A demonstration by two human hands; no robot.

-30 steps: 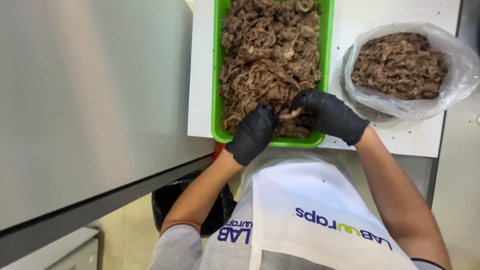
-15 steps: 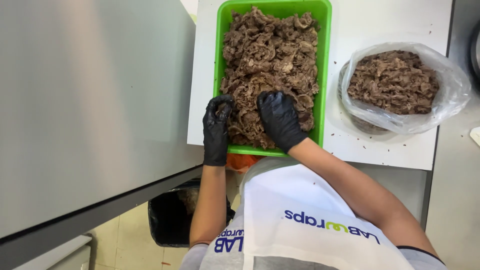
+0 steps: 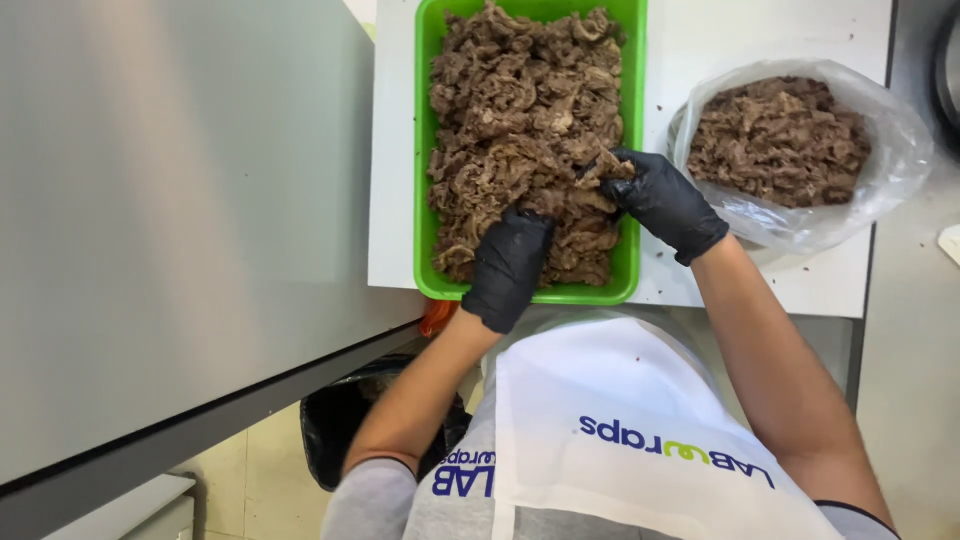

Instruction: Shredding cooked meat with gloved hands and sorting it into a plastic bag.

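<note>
A green tray on a white board holds a heap of brown cooked meat strips. My left hand, in a black glove, is pushed down into the meat at the tray's near end, fingers buried in it. My right hand, also black-gloved, hovers at the tray's right rim, pinching a small clump of meat between its fingertips. To the right stands a clear plastic bag with more of the same meat inside.
The white cutting board carries both tray and bag. A grey steel counter fills the left side. A black bin bag sits on the floor below. My white apron covers the lower middle.
My right hand moved from the tray's near middle to its right rim, lifting a clump of meat. My left hand shifted from the tray's left edge into the meat near the front.
</note>
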